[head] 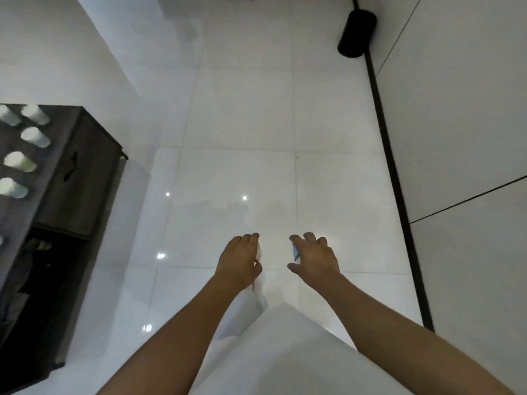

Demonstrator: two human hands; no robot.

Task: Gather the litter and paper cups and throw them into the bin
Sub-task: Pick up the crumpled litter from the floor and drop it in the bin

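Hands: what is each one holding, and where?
Left hand grips a crumpled white scrap; right hand pinches a small blue piece at its edge. What they are is unclear.

I see a glossy white tiled floor [242, 115] catching small light glints, a dark cabinet [77, 178] at the frame's left edge, and pale wall panels [462, 109] with a black baseboard [390, 166] at right.
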